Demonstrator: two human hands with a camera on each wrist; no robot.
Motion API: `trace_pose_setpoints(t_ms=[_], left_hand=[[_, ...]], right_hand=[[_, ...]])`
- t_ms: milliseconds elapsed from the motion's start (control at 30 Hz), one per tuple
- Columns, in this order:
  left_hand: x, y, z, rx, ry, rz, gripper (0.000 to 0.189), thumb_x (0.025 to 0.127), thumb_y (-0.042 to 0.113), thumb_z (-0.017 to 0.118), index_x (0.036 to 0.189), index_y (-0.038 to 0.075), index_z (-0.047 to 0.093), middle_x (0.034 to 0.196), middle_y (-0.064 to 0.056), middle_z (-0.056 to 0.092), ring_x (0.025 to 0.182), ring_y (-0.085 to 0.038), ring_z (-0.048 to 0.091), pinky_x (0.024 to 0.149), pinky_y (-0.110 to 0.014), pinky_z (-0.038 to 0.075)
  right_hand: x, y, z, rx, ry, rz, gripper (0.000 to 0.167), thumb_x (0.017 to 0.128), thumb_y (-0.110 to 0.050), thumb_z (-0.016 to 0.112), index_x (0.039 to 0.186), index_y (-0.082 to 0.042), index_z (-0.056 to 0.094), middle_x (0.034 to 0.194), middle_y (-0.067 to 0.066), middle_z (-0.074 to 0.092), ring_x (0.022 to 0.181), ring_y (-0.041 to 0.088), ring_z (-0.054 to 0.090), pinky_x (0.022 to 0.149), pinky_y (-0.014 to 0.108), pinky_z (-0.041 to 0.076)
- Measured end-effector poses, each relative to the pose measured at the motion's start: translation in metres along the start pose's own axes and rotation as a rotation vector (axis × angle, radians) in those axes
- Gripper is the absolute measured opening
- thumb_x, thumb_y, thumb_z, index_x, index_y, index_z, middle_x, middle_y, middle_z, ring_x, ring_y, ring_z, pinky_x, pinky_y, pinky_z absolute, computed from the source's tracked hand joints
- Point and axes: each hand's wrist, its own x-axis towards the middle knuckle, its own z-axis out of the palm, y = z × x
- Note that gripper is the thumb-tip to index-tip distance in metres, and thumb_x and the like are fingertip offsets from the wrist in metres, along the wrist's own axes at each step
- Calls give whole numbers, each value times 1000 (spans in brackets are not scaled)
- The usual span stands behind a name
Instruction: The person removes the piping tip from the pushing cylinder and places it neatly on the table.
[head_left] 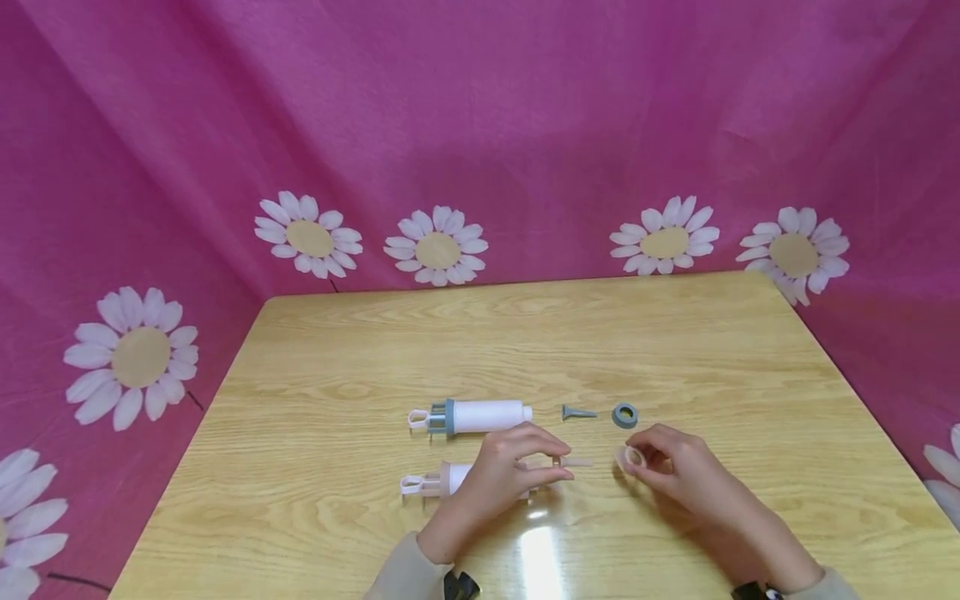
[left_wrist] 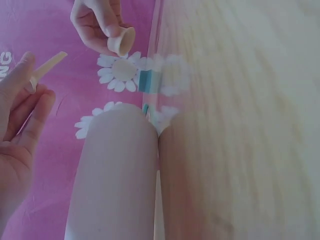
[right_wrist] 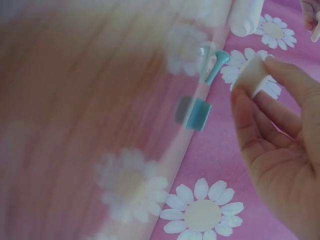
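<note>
My left hand (head_left: 506,467) pinches a beige tapered nozzle (left_wrist: 51,65) between thumb and fingers, its thin end pointing right. My right hand (head_left: 693,475) holds a beige screw ring (left_wrist: 121,42) by its side, the round opening showing in the head view. Both parts are raised over the table, a short gap apart. Beneath the left hand lies a white syringe-like barrel with a beige collar (head_left: 431,485), partly hidden by that hand. A matching white barrel with a grey-blue collar (head_left: 489,416) lies just beyond it.
Past the hands, a grey-blue nozzle (head_left: 578,412) and a grey-blue ring (head_left: 625,415) lie on the wooden table (head_left: 337,358), in line with the farther barrel. A pink cloth with daisies (head_left: 525,125) hangs behind the table and along both sides.
</note>
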Motion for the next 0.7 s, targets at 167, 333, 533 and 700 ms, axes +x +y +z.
trace_pose_setpoints(t_ms=[167,333,533,700], left_hand=[[3,5,5,56,-95,-104,23,76,23,82,93,9,76,91,0,76,88,-8,70,88,-11,50],[7,12,12,97,-216,-216,22,80,26,78,95,9,76,94,1,75,91,-9,69,89,-13,50],[12,15,22,182,-332,-295,22,84,30,75,96,11,76,96,3,74,92,-9,67,87,-12,50],[14,14,29,292,-376,-255,22,85,34,73,94,14,76,93,5,74,90,-7,66,85,-10,50]], right_hand=[[-1,4,0,-84,-60,3,15,80,-9,79,92,-11,70,81,-11,58,73,-5,50,61,17,48],[-1,7,-1,-126,-116,18,13,82,-13,77,91,-10,69,78,-10,56,71,-4,45,60,17,43],[-1,10,1,-143,-116,-32,13,80,-12,78,87,-12,67,75,-11,54,69,-4,43,58,17,39],[-2,11,0,-157,-143,-37,13,81,-12,78,88,-10,67,77,-11,54,70,-4,43,58,17,40]])
